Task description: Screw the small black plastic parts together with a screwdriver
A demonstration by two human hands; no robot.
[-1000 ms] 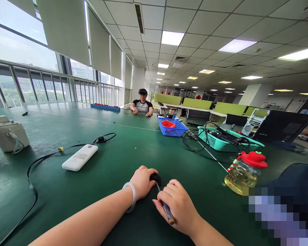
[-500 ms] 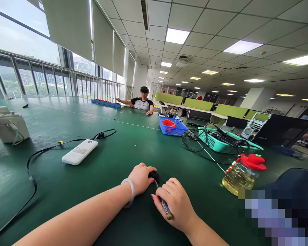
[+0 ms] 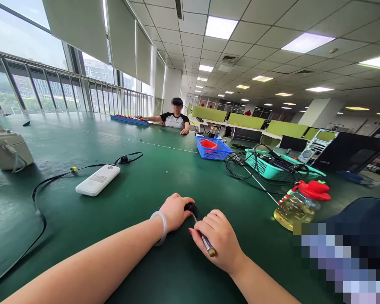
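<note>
A small, rounded black object (image 3: 191, 207) is gripped between the thumb and fingers of my left hand (image 3: 175, 212), low over the green table. Its kind cannot be made out, as my fingers cover part of it. Closed around the handle of a screwdriver (image 3: 208, 245) is my right hand (image 3: 218, 240). The thin metal shaft slants up and left from that fist, and its tip meets the black object. A pale bangle (image 3: 162, 228) circles my left wrist.
On the green table (image 3: 129, 215) a white power bank (image 3: 98, 180) lies left beside a black strap (image 3: 44, 221). To the right stand a red-lidded jar (image 3: 296, 211), a teal basket (image 3: 262, 164) with cables and a blue basket (image 3: 213, 153). A person (image 3: 176, 120) sits at the far end.
The whole view has shifted slightly, so things sit a little higher now. Both hands keep the same hold, with the screwdriver's tip still at the black object. The far person's arm has moved slightly.
</note>
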